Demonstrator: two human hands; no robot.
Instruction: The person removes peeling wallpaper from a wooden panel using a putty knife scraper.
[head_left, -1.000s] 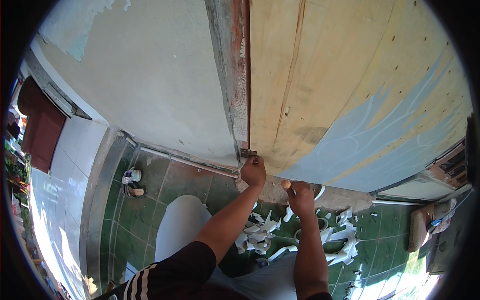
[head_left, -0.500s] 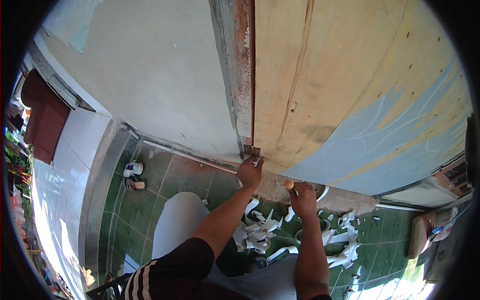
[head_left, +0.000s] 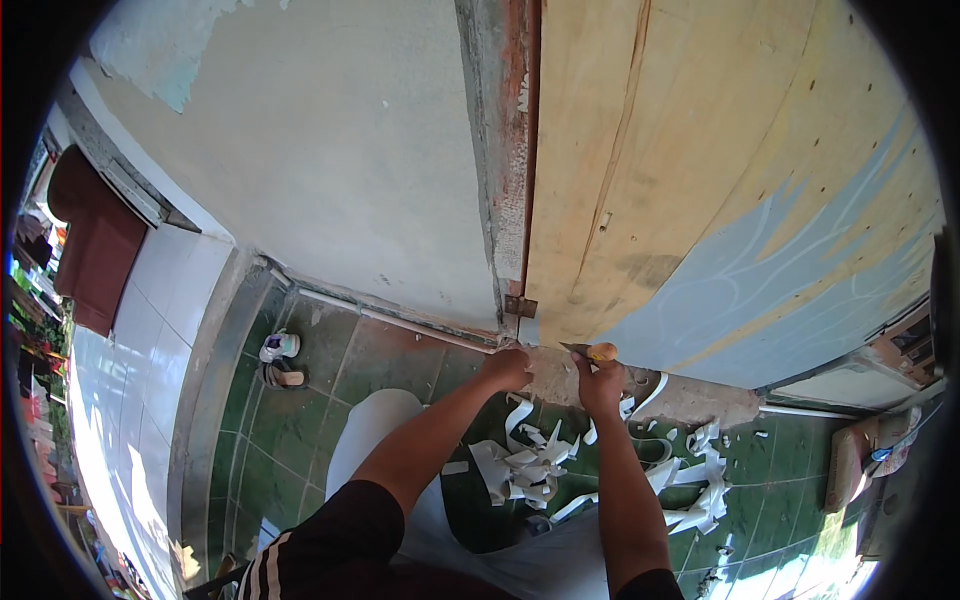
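My right hand (head_left: 601,386) grips a scraper (head_left: 604,352) with a rounded wooden handle, its dark blade pointing left along the bottom edge of the wooden door (head_left: 600,180). Low by the door's hinge corner, my left hand (head_left: 508,370) is closed with its fingers curled; whatever it may hold is hidden. A rusty hinge (head_left: 520,306) sits just above that hand, on the door frame (head_left: 513,200). Below both hands, curled white strips (head_left: 530,465) lie heaped on the green tiles. Bare wood shows over much of the door, with a pale blue patterned layer (head_left: 720,290) at the lower right.
On the left stand a pair of shoes (head_left: 280,346) and sandals (head_left: 282,375). A white pipe (head_left: 400,326) runs along the base of the grey wall (head_left: 320,170). A sack-like bundle (head_left: 850,465) rests at the right. A brown chair (head_left: 100,240) is far left.
My left hand has dropped from the hinge corner, and the white scrap at its fingers no longer shows. My right hand has risen slightly, turning the scraper so its blade shows. The view has shifted.
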